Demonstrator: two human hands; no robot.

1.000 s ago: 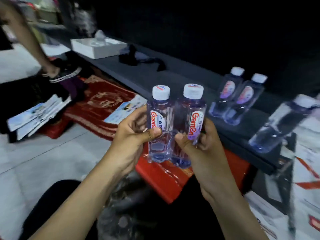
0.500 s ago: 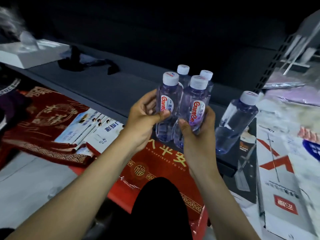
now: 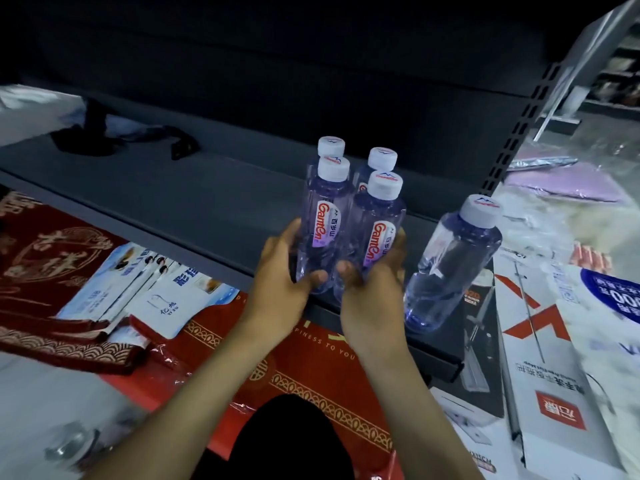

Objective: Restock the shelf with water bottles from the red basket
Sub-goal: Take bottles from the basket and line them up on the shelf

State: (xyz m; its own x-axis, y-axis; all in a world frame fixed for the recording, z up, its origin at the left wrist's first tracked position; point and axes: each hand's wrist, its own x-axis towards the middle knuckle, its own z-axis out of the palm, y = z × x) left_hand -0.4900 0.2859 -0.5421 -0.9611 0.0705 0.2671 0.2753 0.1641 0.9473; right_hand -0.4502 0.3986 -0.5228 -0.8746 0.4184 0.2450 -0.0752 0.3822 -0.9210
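Together, both hands (image 3: 280,285) round bottles (image 3: 323,220).

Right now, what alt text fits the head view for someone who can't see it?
Two hands each grip a clear plastic water bottle with white cap and red label at the front of a dark grey shelf: left hand on the left bottle, right hand on the right bottle. Two matching bottles stand just behind, a fifth bottle to the right.

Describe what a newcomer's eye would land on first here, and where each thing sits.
Dead centre, the left hand and right hand each hold one of the white-capped held bottles at the dark shelf edge. Two back bottles stand right behind; a lone bottle stands to their right. A red mat lies below.
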